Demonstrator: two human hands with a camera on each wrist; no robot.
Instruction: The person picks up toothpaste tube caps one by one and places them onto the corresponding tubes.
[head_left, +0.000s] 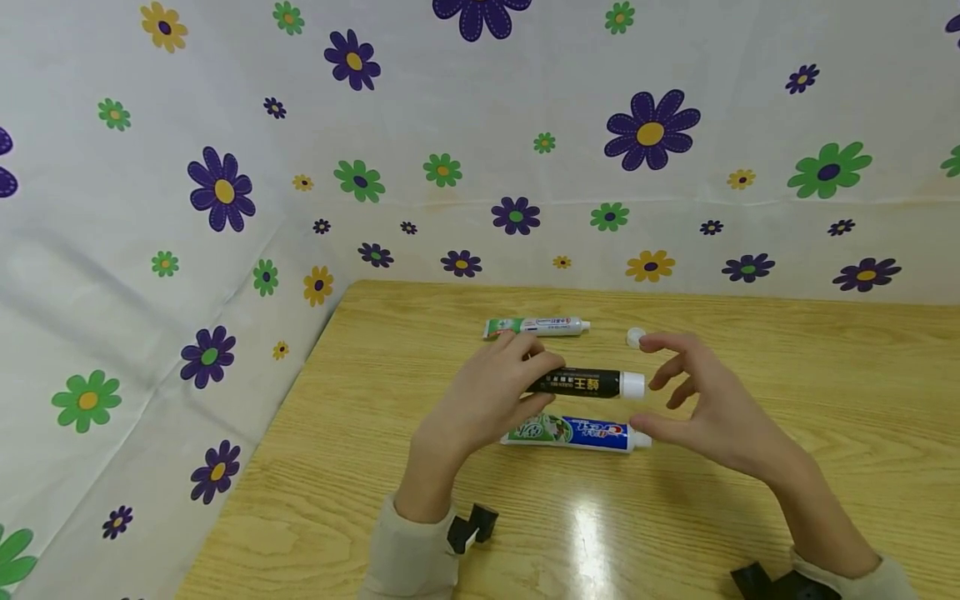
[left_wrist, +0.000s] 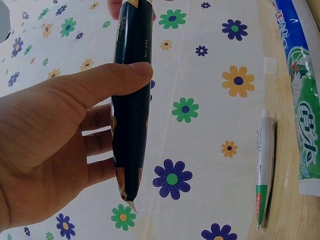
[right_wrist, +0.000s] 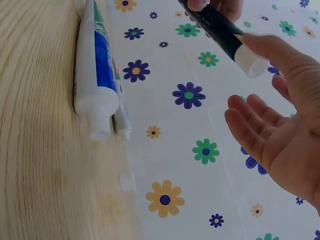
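Fingers of the left hand grip a white-capped black tube.

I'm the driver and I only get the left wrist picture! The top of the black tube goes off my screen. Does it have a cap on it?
Observer: Yes. In the head view, the far end of the black tube has a white cap on it.
Operator: Ooh! Is the right hand holding that cap?
Observer: No. The head and right wrist views show the right hand beside that end, its thumb and fingers spread apart, not gripping the cap.
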